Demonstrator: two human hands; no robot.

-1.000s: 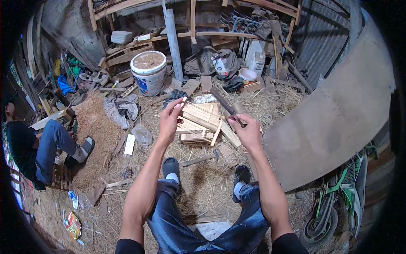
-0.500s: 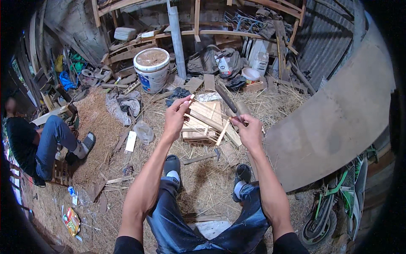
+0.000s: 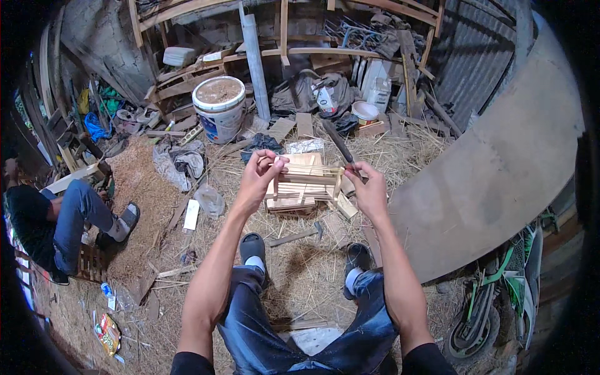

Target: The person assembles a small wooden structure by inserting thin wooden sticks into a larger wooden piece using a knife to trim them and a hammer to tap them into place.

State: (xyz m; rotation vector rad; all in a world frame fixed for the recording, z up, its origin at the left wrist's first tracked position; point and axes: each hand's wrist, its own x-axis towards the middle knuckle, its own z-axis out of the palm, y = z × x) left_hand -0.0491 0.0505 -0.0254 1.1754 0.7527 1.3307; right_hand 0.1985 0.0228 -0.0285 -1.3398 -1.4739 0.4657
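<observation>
Between my hands is a small frame of thin pale wooden sticks (image 3: 306,176). My left hand (image 3: 259,176) is closed on its left end. My right hand (image 3: 365,187) is closed around a long dark tool (image 3: 336,139), which points up and forward, and its fingertips are at the frame's right end; whether they grip that too I cannot tell. Beneath the frame, stacked pale wooden pieces (image 3: 290,203) lie on the straw-covered ground, partly hidden. A hammer (image 3: 291,239) lies just in front of my feet.
A seated person (image 3: 81,219) is at left beside wood shavings (image 3: 140,175). A white bucket (image 3: 219,112) stands behind the boards, among scrap wood and sacks. A large sheet (image 3: 475,181) fills the right side, above a green-and-white bike (image 3: 500,287). Wooden shelving (image 3: 281,47) runs along the back.
The stick frame has turned from slanting down rightward to nearly level, its right end rising. My left hand has dipped slightly and my right fingertips have come up to that end.
</observation>
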